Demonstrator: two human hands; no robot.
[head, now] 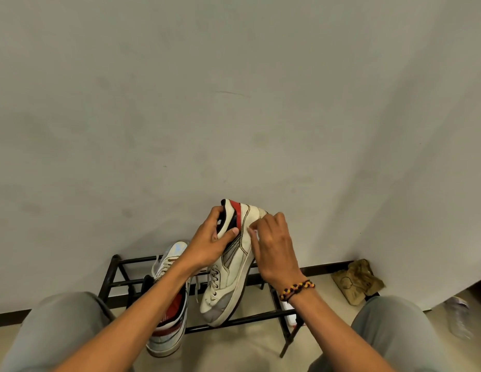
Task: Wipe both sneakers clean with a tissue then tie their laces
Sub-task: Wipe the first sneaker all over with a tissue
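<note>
Above the black shoe rack [234, 322], the raised sneaker [230, 267] stood heel-up, toe resting on the front bar. Left hand [211, 241] gripped its heel collar, fingers curled round; right hand [274, 247] pinched a tissue [254, 233] against its side. Firm heel support and short strokes along the stitching would probably clean best. Second sneaker [168, 312] lay left on the rack, laces loose.

A black metal rack [242, 322] carries two sneakers [169, 312].
</note>
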